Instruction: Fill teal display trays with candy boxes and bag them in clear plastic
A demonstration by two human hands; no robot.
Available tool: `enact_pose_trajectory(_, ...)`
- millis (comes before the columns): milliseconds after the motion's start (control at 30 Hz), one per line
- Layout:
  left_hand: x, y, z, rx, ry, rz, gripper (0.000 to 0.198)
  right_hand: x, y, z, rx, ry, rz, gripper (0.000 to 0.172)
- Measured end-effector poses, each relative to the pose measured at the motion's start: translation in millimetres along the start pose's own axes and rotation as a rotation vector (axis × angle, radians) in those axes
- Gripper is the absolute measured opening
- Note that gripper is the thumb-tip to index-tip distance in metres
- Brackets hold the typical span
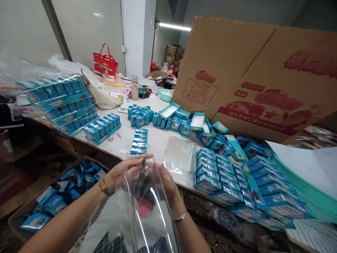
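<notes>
A clear plastic bag (147, 211) hangs in front of me, between my body and the table's front edge. My left hand (126, 173) pinches its upper edge with thumb and fingers. On the other side my right hand (165, 181), partly behind the film, also has its fingers closed on the bag's edge. Just beyond my hands stands a short row of small blue boxes (139, 140). Right of that row lies a flat stack of clear bags (180, 153). A blue tray of upright boxes (102, 127) stands to the left.
Wrapped trays of blue boxes (64, 103) are stacked at the left. Rows of blue boxes (223, 175) fill the table's right side. A big brown carton (237, 70) rises behind. Below left, an open carton (18, 214) holds loose blue boxes. A red bag (105, 65) stands further back.
</notes>
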State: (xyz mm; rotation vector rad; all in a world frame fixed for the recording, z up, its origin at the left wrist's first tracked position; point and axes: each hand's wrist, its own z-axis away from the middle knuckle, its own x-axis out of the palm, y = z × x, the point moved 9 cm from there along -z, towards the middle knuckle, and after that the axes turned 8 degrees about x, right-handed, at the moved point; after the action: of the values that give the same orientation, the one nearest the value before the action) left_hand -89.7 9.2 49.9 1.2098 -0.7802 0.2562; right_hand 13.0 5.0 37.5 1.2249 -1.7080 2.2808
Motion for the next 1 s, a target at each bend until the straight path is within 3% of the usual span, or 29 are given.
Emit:
enact_pose_trajectory(67,-18.1,-7,9,0.025,0.024,0.041,0.043,4,25,0,0.051,-0.004,-0.046,0.037)
enact_pose_trajectory(133,-34.4,-11,21,0.065,0.047,0.079,0.039,-3,41,4,0.049,0.045,-0.123,0.038)
enact_pose_trajectory(300,-63.1,-12,40,0.156,0.158,0.263,0.021,-27,41,-15,-0.033,0.218,-0.217,0.035)
enact_pose_trajectory(400,-85.8,-1,32,0.269,0.224,0.188,0.021,-37,32,-48,-0.053,0.281,-0.138,0.033)
enact_pose_trajectory(500,-119.7,7,16,0.38,0.337,-0.053,0.031,-47,29,-75,-0.048,0.317,-0.016,0.038)
enact_pose_trajectory(633,-153.9,-5,-4,0.418,0.443,-0.227,0.038,-55,32,-87,-0.047,0.315,0.077,0.039)
enact_pose_trajectory(767,-165.5,-14,-14,0.467,0.497,-0.276,0.045,-61,32,-85,-0.089,0.329,0.118,0.04)
enact_pose_trajectory(1000,-164.6,-7,-11,0.516,0.571,-0.404,0.043,-73,46,-90,-0.128,0.395,0.213,0.048)
